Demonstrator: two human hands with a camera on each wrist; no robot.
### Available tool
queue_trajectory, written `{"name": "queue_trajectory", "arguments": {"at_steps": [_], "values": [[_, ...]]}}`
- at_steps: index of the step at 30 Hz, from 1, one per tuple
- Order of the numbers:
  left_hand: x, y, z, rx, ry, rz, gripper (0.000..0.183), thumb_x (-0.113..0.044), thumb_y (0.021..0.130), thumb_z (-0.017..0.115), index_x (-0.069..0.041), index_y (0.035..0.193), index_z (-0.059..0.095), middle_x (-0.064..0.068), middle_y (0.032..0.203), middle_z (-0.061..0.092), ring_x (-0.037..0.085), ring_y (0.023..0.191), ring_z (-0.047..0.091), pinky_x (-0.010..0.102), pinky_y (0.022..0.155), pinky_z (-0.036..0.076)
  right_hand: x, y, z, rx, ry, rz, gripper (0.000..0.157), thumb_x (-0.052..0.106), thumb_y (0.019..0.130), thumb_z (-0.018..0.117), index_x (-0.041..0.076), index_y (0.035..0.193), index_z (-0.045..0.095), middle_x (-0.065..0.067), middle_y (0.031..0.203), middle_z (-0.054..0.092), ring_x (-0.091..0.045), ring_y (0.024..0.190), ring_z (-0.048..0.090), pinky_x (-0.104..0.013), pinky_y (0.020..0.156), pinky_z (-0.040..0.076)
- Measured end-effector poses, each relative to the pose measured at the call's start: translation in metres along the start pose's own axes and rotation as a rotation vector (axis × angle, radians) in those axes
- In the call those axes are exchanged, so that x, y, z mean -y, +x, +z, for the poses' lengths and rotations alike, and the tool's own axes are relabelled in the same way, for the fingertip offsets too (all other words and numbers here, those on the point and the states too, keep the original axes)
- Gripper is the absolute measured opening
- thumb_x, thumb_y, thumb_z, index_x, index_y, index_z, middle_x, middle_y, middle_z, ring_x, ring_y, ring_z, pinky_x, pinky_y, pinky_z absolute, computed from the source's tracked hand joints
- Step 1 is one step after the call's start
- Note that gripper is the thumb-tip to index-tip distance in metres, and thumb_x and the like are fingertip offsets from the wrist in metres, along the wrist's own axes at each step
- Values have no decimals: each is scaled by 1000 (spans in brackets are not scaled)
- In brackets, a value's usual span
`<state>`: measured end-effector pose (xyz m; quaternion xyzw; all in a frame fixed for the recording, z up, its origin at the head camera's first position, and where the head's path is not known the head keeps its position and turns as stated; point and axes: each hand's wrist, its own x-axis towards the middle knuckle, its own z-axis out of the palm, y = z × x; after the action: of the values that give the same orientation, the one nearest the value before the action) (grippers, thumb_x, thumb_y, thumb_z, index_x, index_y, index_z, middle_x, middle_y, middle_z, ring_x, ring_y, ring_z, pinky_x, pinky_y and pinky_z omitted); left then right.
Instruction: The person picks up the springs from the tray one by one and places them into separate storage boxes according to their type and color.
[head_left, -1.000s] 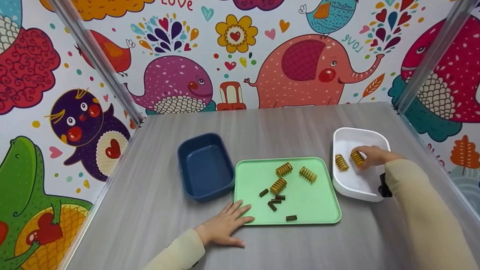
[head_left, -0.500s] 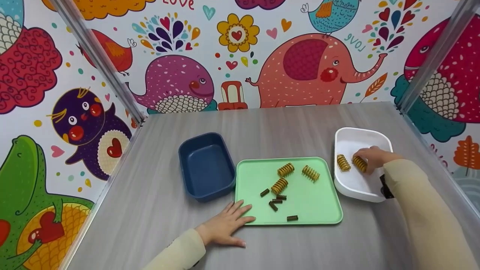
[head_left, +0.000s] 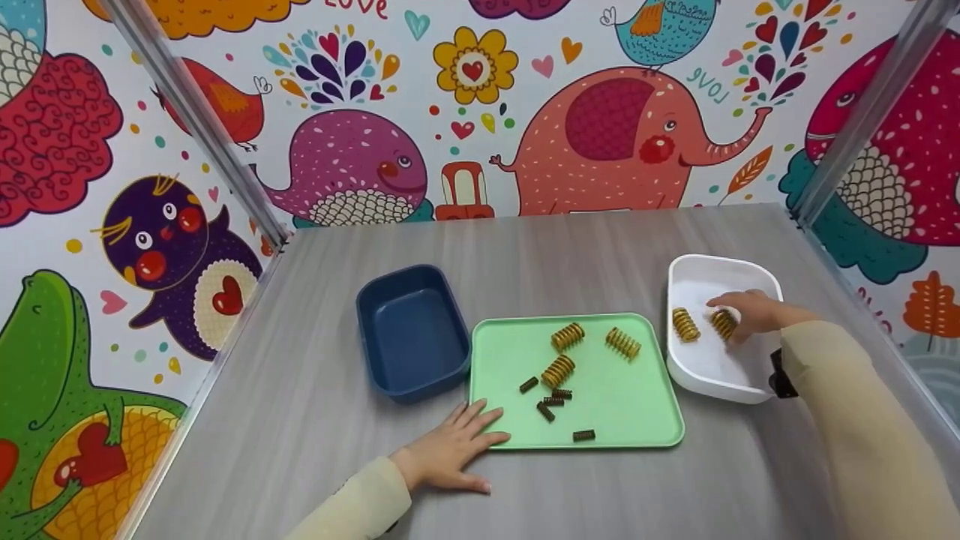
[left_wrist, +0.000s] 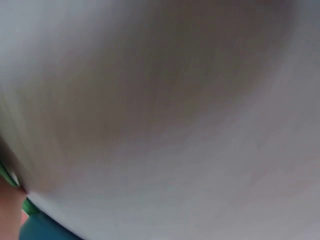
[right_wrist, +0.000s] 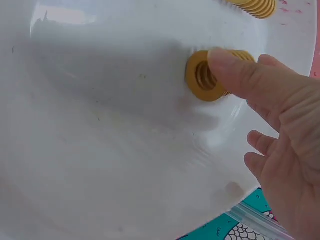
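Note:
My left hand [head_left: 454, 450] lies flat, fingers spread, on the near left corner of the green tray [head_left: 637, 412]. At the right, my right hand [head_left: 754, 313] reaches into the white bin [head_left: 690, 379]. Its thumb and forefinger are parted around a yellow coil spring [head_left: 724, 324] lying on the bin floor. In the right wrist view the straight thumb [right_wrist: 245, 75] overlaps this spring [right_wrist: 202, 90], and the forefinger shows beyond it. Another yellow coil spring [head_left: 685, 325] lies beside it. On the tray are more yellow springs [head_left: 568, 337] and several small dark springs [head_left: 553, 401].
A dark blue bin [head_left: 412, 337] stands against the tray's left side. The white bin is close to the tray's right edge. Behind the grey table [head_left: 480, 255] rises a printed wall [head_left: 480, 142] with metal posts at the corners. The left wrist view shows mostly blurred tabletop.
The right hand has moved slightly right in the white bin, and its thumb and forefinger have parted from around the spring. The left hand stays in place.

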<state>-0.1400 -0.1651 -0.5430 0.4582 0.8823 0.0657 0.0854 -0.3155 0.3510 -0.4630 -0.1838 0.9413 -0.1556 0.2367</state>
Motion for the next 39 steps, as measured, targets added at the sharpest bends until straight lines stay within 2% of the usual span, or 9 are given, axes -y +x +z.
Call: {"name": "queue_trajectory", "arguments": {"at_steps": [7, 11, 15, 20, 25, 30, 35, 39], "values": [[-1, -1, -1, 2, -6, 2, 73, -65, 84, 43, -26, 144, 27, 8, 153, 14, 35, 139, 8, 58, 105, 19, 7, -4, -5, -96, 107, -78, 71, 14, 77, 73, -5, 134, 36, -34, 136, 29, -51, 120, 22, -67, 96, 18], [-1, -1, -2, 1, -5, 1, 73, -65, 84, 41, -25, 144, 28, 9, 152, 15, 36, 139, 9, 58, 105, 20, 22, -7, -8, -146, 141, -98, 73, 26, 79, 71, -2, 137, 34, -30, 140, 26, -49, 125, 17, -67, 99, 14], [-2, -1, -3, 15, -32, -5, 73, -63, 85, 44, -25, 144, 28, 9, 153, 14, 35, 139, 7, 57, 106, 18, 41, -11, -8, -191, 128, -120, 74, 34, 82, 67, 1, 138, 33, -27, 143, 24, -47, 130, 12, -67, 101, 10], [-2, -1, -2, 13, -24, -4, 73, -63, 84, 45, -25, 144, 28, 9, 153, 14, 36, 139, 7, 57, 106, 17, 70, -15, -1, -283, 85, -192, 74, 39, 83, 64, 1, 138, 33, -27, 143, 25, -49, 131, 11, -68, 100, 11], [-1, 0, -2, -3, -7, 3, 73, -64, 84, 43, -25, 144, 28, 9, 153, 15, 36, 139, 8, 57, 106, 17, 102, -14, 18, -433, 65, -269, 73, 36, 82, 66, -2, 137, 36, -27, 143, 27, -49, 131, 13, -66, 100, 15], [0, 0, -1, -15, -1, 8, 73, -65, 84, 43, -25, 143, 28, 9, 152, 15, 37, 139, 9, 57, 105, 18, 132, -9, 48, -567, 124, -334, 72, 29, 80, 69, -4, 136, 37, -26, 142, 28, -47, 131, 19, -64, 101, 17], [0, 0, -1, -1, -13, 4, 74, -64, 84, 44, -25, 144, 28, 9, 153, 14, 36, 139, 7, 57, 106, 17, 150, -2, 80, -635, 218, -344, 74, 27, 79, 69, -4, 137, 35, -26, 143, 28, -48, 130, 22, -65, 101, 18], [0, -1, -1, 2, -18, -3, 73, -64, 84, 44, -25, 144, 28, 9, 153, 14, 36, 139, 7, 57, 106, 17, 154, 8, 102, -625, 271, -309, 75, 26, 81, 67, -6, 138, 31, -29, 143, 26, -49, 130, 20, -64, 102, 16]]}}
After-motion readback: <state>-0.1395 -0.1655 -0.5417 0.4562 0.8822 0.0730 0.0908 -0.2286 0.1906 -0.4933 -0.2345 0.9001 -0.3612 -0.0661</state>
